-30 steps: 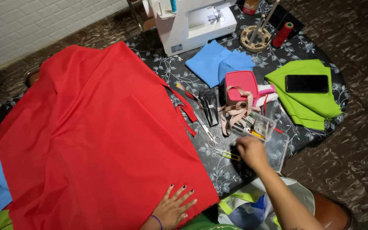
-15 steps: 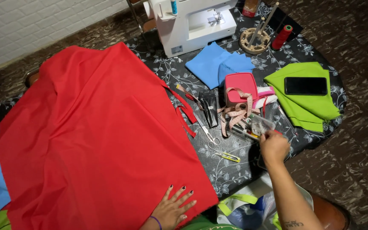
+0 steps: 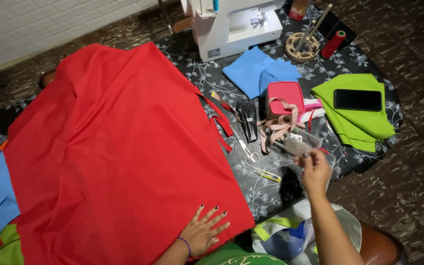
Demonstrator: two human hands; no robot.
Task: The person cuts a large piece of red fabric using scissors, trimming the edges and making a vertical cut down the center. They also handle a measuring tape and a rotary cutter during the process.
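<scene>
While the left hand (image 3: 204,230) lies flat with fingers spread on the near hem of the red fabric (image 3: 119,157), the right hand (image 3: 315,172) hovers over the table's (image 3: 266,196) near edge with its fingertips pressed together, pinching something too small to make out. Just beyond those fingertips sits a clear plastic box (image 3: 295,145), shallow and rectangular, and a pale pink measuring tape (image 3: 278,125) coils loosely beside it. Left of the right hand lie a small yellow-handled thread snip (image 3: 267,174) and slim metal scissors (image 3: 248,152); a black folded case (image 3: 248,118) rests farther back. The smooth, matte red fabric spreads in a broad sheet over most of the table, its narrow ties trailing toward the scissors. A pink lidded box (image 3: 284,94) stands under the tape's upper loops. Folded blue cloth (image 3: 258,71) lies behind it, and folded lime-green cloth (image 3: 354,113) to the right carries a black phone (image 3: 357,100). At the far edge are a white sewing machine (image 3: 236,24), a round wooden spool stand (image 3: 303,46) and a red thread spool (image 3: 333,44). The table wears a dark cloth with a pale floral print.
</scene>
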